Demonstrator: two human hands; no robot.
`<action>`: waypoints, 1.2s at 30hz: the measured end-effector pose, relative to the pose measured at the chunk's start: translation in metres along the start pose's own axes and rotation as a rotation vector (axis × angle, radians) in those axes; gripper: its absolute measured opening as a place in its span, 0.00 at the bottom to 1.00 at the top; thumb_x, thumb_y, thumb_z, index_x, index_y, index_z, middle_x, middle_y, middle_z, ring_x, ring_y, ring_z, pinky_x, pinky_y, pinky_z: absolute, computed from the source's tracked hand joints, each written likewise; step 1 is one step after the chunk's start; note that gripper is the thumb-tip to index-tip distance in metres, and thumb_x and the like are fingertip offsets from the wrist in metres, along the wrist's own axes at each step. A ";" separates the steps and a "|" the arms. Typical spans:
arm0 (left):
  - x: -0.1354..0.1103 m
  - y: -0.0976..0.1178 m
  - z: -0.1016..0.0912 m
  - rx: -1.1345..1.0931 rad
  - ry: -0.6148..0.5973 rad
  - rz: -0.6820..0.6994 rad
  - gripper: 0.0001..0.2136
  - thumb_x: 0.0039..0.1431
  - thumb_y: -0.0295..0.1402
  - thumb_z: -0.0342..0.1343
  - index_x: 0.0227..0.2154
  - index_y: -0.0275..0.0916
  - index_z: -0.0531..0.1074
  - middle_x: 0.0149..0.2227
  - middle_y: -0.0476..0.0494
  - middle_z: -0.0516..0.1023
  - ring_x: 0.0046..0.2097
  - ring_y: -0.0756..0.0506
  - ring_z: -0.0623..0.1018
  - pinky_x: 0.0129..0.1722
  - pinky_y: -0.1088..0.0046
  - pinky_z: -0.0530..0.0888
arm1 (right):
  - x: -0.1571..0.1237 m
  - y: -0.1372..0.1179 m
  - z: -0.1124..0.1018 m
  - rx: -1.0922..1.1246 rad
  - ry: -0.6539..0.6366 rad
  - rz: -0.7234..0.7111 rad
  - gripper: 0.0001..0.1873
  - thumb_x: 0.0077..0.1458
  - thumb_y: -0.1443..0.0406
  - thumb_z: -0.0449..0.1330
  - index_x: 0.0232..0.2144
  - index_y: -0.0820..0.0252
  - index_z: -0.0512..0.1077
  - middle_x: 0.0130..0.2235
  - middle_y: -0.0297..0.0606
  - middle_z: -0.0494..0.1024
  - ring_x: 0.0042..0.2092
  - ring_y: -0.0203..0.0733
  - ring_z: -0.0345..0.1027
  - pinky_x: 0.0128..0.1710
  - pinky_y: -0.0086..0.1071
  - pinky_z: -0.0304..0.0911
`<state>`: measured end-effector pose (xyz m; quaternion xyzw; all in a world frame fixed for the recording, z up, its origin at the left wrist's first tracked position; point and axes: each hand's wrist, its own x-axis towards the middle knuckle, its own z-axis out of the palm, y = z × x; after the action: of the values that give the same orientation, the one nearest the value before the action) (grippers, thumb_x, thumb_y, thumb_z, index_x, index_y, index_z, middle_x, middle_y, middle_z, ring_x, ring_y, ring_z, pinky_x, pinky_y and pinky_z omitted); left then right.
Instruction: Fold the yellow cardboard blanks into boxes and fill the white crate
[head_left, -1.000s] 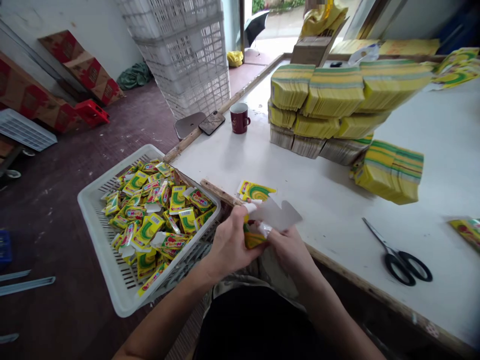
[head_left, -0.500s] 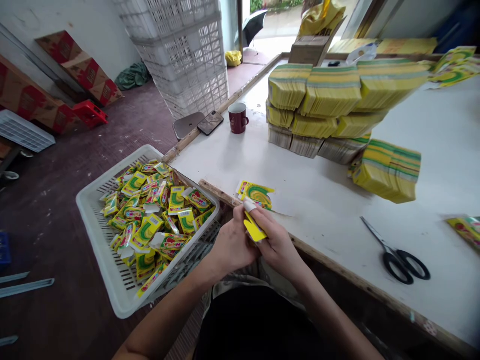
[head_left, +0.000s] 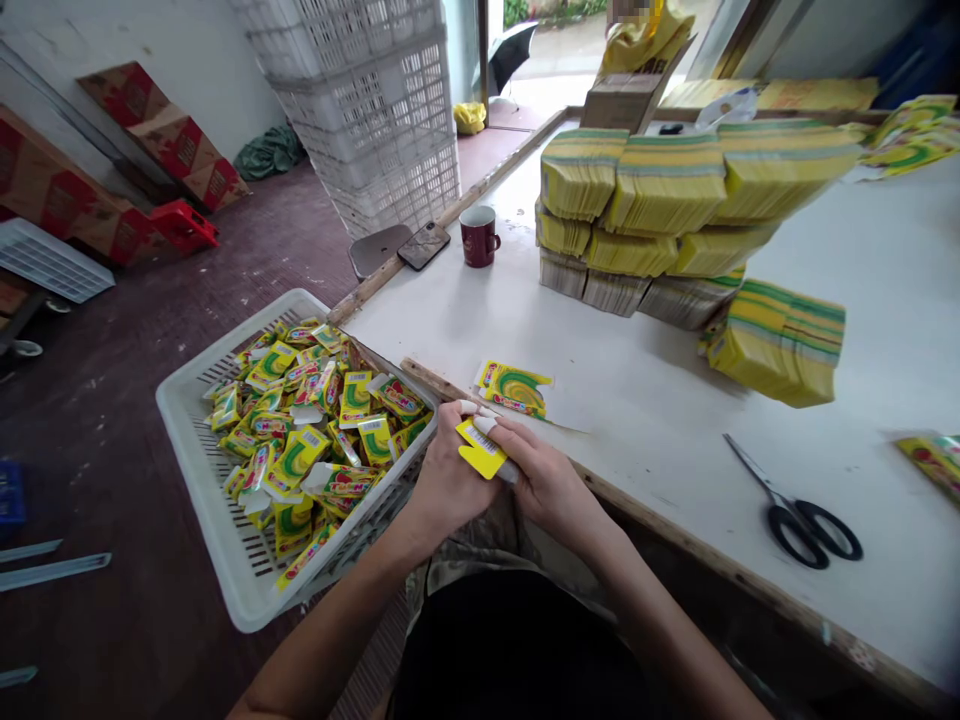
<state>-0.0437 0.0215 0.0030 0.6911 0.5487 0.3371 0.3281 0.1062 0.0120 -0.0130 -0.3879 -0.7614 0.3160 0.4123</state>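
At the left of the frame a white crate holds a loose heap of small yellow boxes, some with pale flaps standing up. Right of it, along the upper edge of the table, lie a phone and, just beside it, a dark red mug.

Below the frame's middle, the left hand has its fingers clamped on a yellow carton, mostly hidden under the palm. The carton sits between both hands, its barcode side up, a notched end jutting out. The right hand pinches it from the other side, fingers together, white covers on the tips.

Good handling here probably calls for a steady left grip and light, even right pressure along the crease, so the thin card bends cleanly without crushing its corners.

Just above the hands a flat blank lies on the table; at upper right stand stacks, and at lower right, scissors.
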 end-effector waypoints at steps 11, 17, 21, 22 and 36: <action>0.005 0.005 -0.006 0.116 0.043 0.204 0.24 0.45 0.23 0.58 0.46 0.40 0.59 0.45 0.40 0.64 0.50 0.40 0.70 0.50 0.60 0.71 | 0.000 -0.003 0.008 0.135 0.225 0.157 0.22 0.53 0.75 0.55 0.50 0.54 0.70 0.49 0.41 0.77 0.50 0.47 0.72 0.50 0.40 0.68; 0.005 0.004 -0.003 0.215 -0.037 0.228 0.27 0.48 0.25 0.58 0.52 0.38 0.59 0.49 0.37 0.66 0.54 0.37 0.68 0.56 0.56 0.68 | -0.004 0.003 0.012 0.264 0.285 0.281 0.22 0.56 0.71 0.56 0.53 0.54 0.68 0.52 0.41 0.76 0.53 0.47 0.70 0.53 0.42 0.66; 0.005 0.002 -0.002 0.248 -0.075 0.227 0.27 0.50 0.26 0.58 0.54 0.35 0.58 0.51 0.34 0.67 0.55 0.37 0.69 0.56 0.57 0.69 | -0.007 0.006 0.015 0.366 0.300 0.315 0.22 0.56 0.68 0.59 0.54 0.54 0.67 0.53 0.41 0.75 0.53 0.48 0.70 0.55 0.45 0.64; 0.005 0.002 -0.002 0.252 -0.072 0.224 0.27 0.50 0.26 0.58 0.54 0.34 0.58 0.51 0.34 0.68 0.55 0.37 0.70 0.55 0.57 0.69 | -0.007 0.006 0.015 0.392 0.299 0.316 0.22 0.56 0.67 0.59 0.53 0.54 0.67 0.53 0.41 0.75 0.53 0.48 0.70 0.55 0.45 0.65; 0.006 0.001 -0.007 0.130 -0.085 0.104 0.36 0.45 0.32 0.62 0.58 0.34 0.55 0.49 0.36 0.76 0.49 0.40 0.77 0.48 0.64 0.75 | -0.010 0.006 0.009 0.297 0.285 0.232 0.14 0.55 0.71 0.58 0.44 0.53 0.70 0.48 0.41 0.72 0.51 0.48 0.67 0.53 0.46 0.64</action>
<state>-0.0478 0.0274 0.0087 0.7524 0.5182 0.2877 0.2874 0.1039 0.0053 -0.0258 -0.4485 -0.5908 0.4119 0.5292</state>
